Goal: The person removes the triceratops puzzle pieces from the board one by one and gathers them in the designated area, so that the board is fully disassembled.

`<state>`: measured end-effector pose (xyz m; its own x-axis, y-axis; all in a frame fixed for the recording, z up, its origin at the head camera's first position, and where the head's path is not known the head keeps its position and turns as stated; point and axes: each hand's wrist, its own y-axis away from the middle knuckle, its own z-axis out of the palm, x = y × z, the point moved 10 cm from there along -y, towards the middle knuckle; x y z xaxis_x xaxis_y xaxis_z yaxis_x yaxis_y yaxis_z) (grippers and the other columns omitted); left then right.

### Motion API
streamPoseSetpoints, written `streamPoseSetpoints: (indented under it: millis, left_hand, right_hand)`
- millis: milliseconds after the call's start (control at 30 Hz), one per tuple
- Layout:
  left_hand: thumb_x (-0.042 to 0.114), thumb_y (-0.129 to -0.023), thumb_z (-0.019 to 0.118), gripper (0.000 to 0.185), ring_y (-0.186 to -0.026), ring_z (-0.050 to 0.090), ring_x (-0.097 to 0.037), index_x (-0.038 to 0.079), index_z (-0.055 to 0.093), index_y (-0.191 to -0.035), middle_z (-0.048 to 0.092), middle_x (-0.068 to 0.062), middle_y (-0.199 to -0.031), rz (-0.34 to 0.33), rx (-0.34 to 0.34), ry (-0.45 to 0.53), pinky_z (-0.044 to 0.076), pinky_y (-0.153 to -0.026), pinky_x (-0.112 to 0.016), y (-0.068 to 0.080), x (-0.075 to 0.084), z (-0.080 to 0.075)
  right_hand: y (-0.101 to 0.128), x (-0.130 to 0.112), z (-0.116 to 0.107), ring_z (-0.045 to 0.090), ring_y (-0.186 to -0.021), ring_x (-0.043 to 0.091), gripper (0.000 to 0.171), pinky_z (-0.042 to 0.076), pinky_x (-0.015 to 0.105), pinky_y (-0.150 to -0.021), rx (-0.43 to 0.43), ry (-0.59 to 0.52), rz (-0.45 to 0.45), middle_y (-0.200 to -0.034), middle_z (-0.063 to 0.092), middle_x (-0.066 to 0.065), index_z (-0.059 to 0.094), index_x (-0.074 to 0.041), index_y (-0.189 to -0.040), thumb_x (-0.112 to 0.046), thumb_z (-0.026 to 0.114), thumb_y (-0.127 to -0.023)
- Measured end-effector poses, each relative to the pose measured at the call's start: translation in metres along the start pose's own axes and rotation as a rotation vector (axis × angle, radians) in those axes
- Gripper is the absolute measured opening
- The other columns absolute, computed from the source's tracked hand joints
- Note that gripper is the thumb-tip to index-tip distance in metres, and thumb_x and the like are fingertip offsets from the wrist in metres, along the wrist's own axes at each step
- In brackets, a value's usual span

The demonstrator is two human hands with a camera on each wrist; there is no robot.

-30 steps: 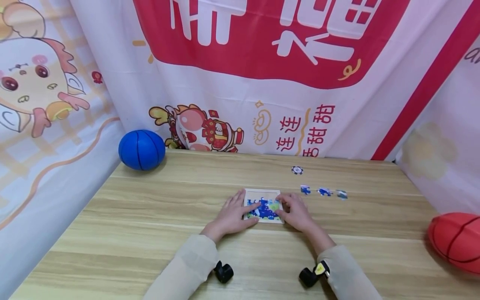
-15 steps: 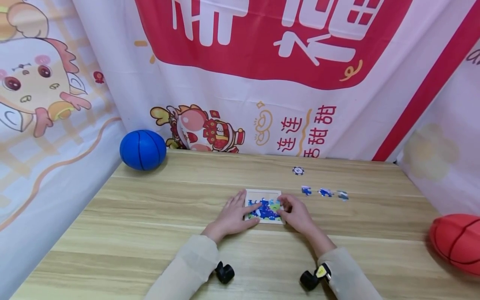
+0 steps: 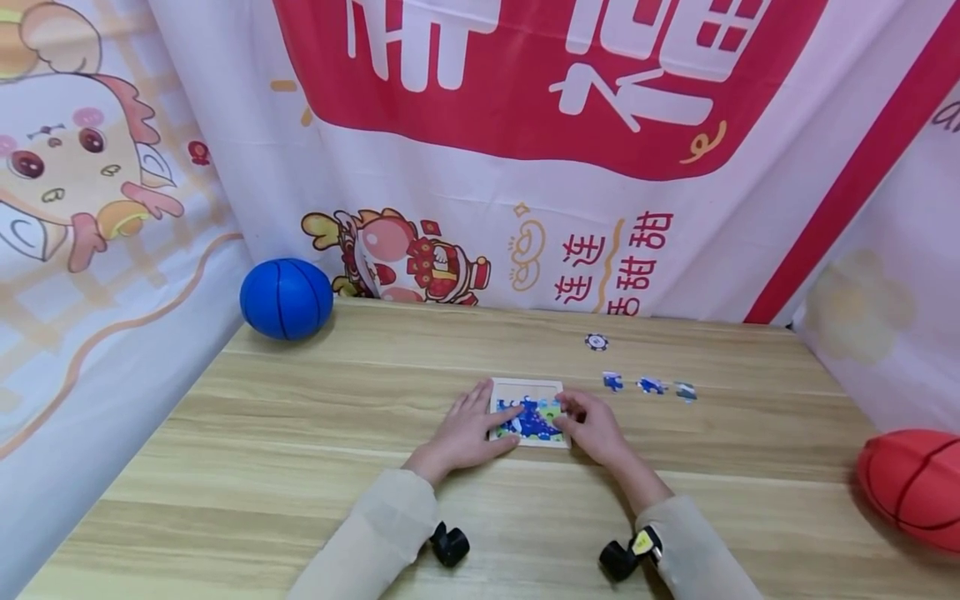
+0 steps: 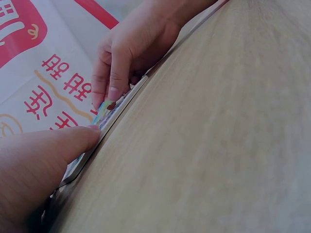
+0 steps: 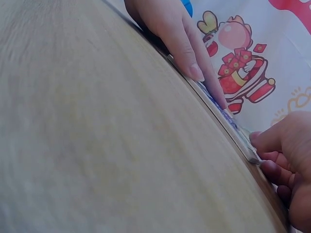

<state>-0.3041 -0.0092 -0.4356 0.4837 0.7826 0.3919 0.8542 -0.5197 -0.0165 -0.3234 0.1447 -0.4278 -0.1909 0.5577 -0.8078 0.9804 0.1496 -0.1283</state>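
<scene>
A small jigsaw puzzle in a white-rimmed tray lies on the table, its lower part filled with blue and green pieces and a bare strip along its top. My left hand rests on the tray's left side, fingers extended, with the index finger across the picture. At the right edge, my right hand pinches a greenish puzzle piece between thumb and index finger, slightly tilted over the tray in the left wrist view. Its other fingers are curled. The fingers partly cover the piece and the tray's right edge.
Loose puzzle pieces lie in a row to the right behind the tray. Beyond them is a round chip-like disc. A blue ball sits at the back left, a red ball at the right. A printed cloth hangs behind.
The head view has shifted very slightly. Both hands keep their places on the puzzle, and the loose pieces lie as before.
</scene>
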Motion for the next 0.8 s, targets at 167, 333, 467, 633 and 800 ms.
streamPoseSetpoints:
  millis: [167, 333, 467, 633, 800]
  left_hand:
    - [0.057, -0.083, 0.036, 0.053, -0.128, -0.003, -0.026, 0.035, 0.033, -0.131, 0.0, -0.015, -0.142, 0.003, -0.001, -0.009, 0.001, -0.101, -0.042, -0.001, 0.0, 0.0]
    - [0.058, -0.083, 0.035, 0.054, -0.128, -0.003, -0.026, 0.034, 0.034, -0.131, 0.001, -0.016, -0.142, 0.008, 0.0, -0.012, 0.001, -0.101, -0.042, 0.0, 0.0, 0.0]
    - [0.058, -0.083, 0.036, 0.054, -0.128, -0.003, -0.027, 0.034, 0.034, -0.131, 0.0, -0.016, -0.142, 0.012, 0.002, -0.016, 0.001, -0.101, -0.042, 0.0, 0.001, 0.001]
    - [0.058, -0.083, 0.035, 0.054, -0.128, -0.003, -0.027, 0.034, 0.033, -0.131, 0.0, -0.016, -0.142, 0.013, 0.005, -0.022, 0.001, -0.101, -0.042, -0.001, 0.0, 0.002]
    - [0.057, -0.083, 0.036, 0.053, -0.128, -0.003, -0.026, 0.034, 0.034, -0.131, 0.0, -0.016, -0.142, 0.01, 0.009, -0.007, 0.001, -0.101, -0.042, -0.001, 0.0, 0.001]
  right_hand:
    - [-0.001, 0.0, -0.002, 0.048, -0.077, 0.019, 0.03, 0.042, 0.03, -0.068, -0.012, -0.043, 0.022, -0.085, 0.054, 0.006, 0.057, -0.002, -0.105, -0.002, 0.062, -0.076]
    - [0.0, 0.002, -0.009, 0.046, -0.077, 0.02, 0.033, 0.041, 0.029, -0.065, -0.01, -0.091, 0.076, -0.085, 0.054, 0.008, 0.057, -0.002, -0.107, 0.0, 0.062, -0.075]
    - [0.001, 0.004, -0.02, 0.047, -0.078, 0.022, 0.035, 0.041, 0.029, -0.066, -0.019, -0.089, 0.085, -0.087, 0.053, 0.009, 0.056, -0.001, -0.11, -0.001, 0.061, -0.076]
    - [0.004, 0.015, -0.04, 0.047, -0.083, 0.022, 0.034, 0.041, 0.03, -0.07, -0.026, -0.048, 0.108, -0.093, 0.053, 0.009, 0.055, -0.005, -0.113, -0.008, 0.06, -0.079]
    - [0.008, 0.019, -0.068, 0.047, -0.081, 0.022, 0.031, 0.041, 0.032, -0.067, 0.001, -0.006, 0.062, -0.093, 0.054, 0.011, 0.056, -0.005, -0.111, -0.008, 0.059, -0.081]
